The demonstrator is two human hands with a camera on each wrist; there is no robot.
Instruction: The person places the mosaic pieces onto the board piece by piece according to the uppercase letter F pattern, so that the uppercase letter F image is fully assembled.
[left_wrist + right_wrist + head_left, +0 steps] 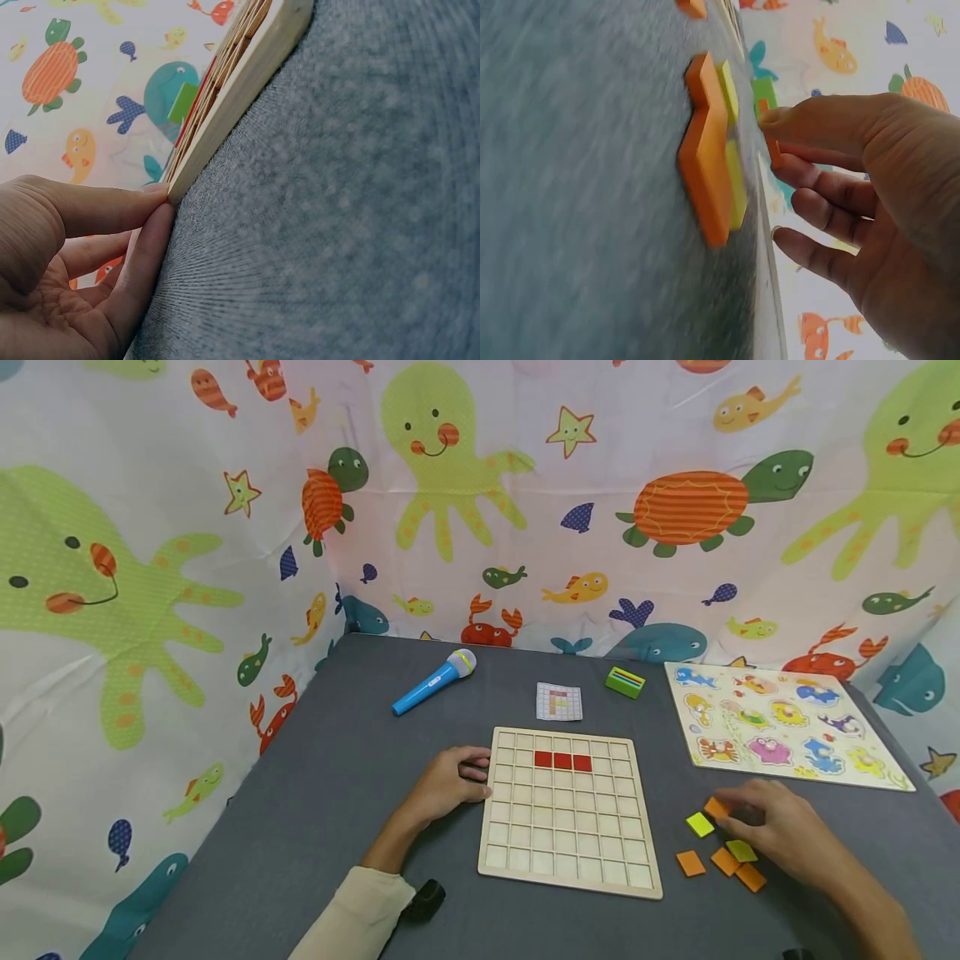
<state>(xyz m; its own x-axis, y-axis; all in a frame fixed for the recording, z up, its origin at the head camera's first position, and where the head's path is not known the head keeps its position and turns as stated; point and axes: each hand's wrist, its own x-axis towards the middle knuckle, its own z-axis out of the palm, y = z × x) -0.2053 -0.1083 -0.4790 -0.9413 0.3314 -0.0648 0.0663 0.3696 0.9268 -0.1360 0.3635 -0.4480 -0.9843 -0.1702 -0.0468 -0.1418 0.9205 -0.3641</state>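
Note:
A wooden grid board [566, 877] lies on the grey table with three red square tiles [562, 761] in a row near its top. My left hand [450, 785] pinches the board's left edge; in the left wrist view, thumb and a finger [154, 232] meet at its rim. Over at the right, my right hand [772, 818] holds an orange tile [769, 133] between thumb and fingertips, raised off the cloth. Below it lie loose orange tiles [690, 863] and two yellow tiles [700, 824], one of them resting partly against the orange ones.
Behind the board lie a small printed pattern card [558, 702], a green block with coloured stripes [625, 682] and a blue toy microphone [435, 683]. A sea-animal puzzle board [787, 727] occupies the back right. A patterned curtain [465, 527] closes off the rear.

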